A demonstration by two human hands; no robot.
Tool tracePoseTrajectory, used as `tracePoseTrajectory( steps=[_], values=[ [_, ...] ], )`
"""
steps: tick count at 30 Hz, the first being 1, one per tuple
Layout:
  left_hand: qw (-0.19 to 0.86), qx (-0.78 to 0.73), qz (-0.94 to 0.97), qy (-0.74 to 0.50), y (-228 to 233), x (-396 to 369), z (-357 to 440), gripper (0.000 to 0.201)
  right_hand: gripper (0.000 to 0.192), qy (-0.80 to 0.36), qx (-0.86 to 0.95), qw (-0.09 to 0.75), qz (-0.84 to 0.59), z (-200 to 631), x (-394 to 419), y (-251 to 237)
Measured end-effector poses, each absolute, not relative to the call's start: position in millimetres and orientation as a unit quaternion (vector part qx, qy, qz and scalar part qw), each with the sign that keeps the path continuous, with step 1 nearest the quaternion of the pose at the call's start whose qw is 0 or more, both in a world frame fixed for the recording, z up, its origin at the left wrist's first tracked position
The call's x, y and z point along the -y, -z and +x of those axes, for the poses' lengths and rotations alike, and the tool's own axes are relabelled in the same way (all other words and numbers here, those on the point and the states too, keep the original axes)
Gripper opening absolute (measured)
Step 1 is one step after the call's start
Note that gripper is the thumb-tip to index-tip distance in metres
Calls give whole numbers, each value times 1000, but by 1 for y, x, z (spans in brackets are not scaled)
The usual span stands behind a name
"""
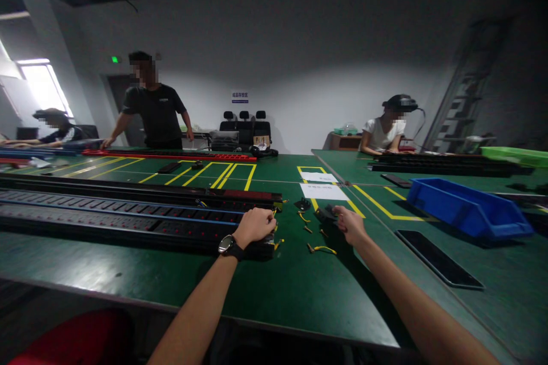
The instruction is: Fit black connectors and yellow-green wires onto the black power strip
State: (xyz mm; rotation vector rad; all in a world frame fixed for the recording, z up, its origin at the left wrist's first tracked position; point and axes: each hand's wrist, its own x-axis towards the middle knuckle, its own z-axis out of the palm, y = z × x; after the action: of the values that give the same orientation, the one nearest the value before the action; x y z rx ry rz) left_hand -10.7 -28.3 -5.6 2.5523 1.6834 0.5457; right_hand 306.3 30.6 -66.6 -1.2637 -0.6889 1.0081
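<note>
My left hand (256, 224), with a dark watch (226, 244) at the wrist, rests at the right end of a long black slotted strip (128, 225). Its fingers are curled by the strip's end, where yellow wire (277, 244) sticks out; what they grip is hidden. To the right, my right hand (350, 226) pinches a small black part (327, 213) just above the green table. Between the hands lie a short yellow wire (325, 250) with a brass-coloured end, several small brass-coloured pieces (307, 229) and another black part (303, 204).
A blue bin (466, 208) and a dark flat phone-like slab (439, 258) are at the right. White paper labels (324, 191) and yellow tape mark the green table (295, 291). Co-workers (156, 108) are beyond, near a red strip (171, 154) and more black strips (445, 164).
</note>
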Motion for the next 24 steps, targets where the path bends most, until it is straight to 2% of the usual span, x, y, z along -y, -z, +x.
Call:
tracePoseTrajectory(
  steps=[24],
  values=[
    [21, -538, 825, -171, -1, 32, -9, 26, 20, -441, 310, 633, -555, 302, -24, 59]
  ],
)
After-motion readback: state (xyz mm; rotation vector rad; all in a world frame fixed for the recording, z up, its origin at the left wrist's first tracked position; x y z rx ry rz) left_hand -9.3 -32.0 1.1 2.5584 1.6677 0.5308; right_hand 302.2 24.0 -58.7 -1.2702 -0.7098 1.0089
